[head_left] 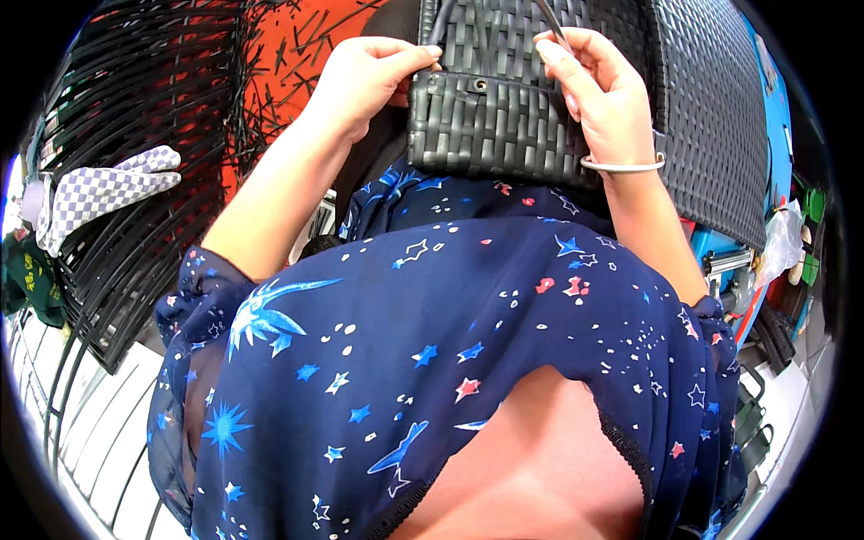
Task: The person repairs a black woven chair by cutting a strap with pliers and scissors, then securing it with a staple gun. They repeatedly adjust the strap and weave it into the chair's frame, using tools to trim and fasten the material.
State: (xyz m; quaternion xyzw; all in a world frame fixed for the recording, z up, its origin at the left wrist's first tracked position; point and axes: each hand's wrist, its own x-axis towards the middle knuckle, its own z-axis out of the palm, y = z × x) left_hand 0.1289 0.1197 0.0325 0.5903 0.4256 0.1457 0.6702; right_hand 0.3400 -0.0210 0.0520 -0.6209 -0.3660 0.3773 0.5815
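A black woven wicker piece [495, 126] lies across my lap, with a small metal ring-like fitting on its near section. At its left edge my left hand [369, 76] is closed, thumb and finger pinched together. A dark flat strip [443, 22] runs upward from those fingertips. My right hand [605, 85] is closed too, pinching another dark strip [551, 20] above the right side of the weave. Its lower fingers curl inward, and a pale bangle [623, 166] circles the wrist.
Long black strips [144, 99] hang in a thick bundle at the left, with a checkered glove [108, 189] on them. Short black offcuts litter a red surface [270, 76]. Another grey woven panel [715, 117] stands at the right, near a clear plastic bag [781, 238].
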